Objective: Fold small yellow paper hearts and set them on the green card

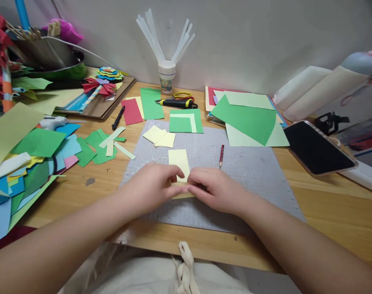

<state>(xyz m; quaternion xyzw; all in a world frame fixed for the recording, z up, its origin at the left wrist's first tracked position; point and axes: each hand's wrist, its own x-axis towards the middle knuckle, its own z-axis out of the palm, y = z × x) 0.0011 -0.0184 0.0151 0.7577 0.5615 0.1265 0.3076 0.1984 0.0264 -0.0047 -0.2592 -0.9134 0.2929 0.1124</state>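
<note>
Our left hand [152,183], loosely curled, its grip unclear, and our right hand [219,188], pinching, meet from nine and three o'clock at the near part of the pale yellow paper [178,160], its long axis nearly twelve to six, neither hand nearer.

Cream-white, creased cloth garment [137,269] showing at the bottom centre of the frame.
A matching soft cord [186,275] is forming a looped knot on its front; bare forearms [90,228] are showing at lower left and right.
</note>
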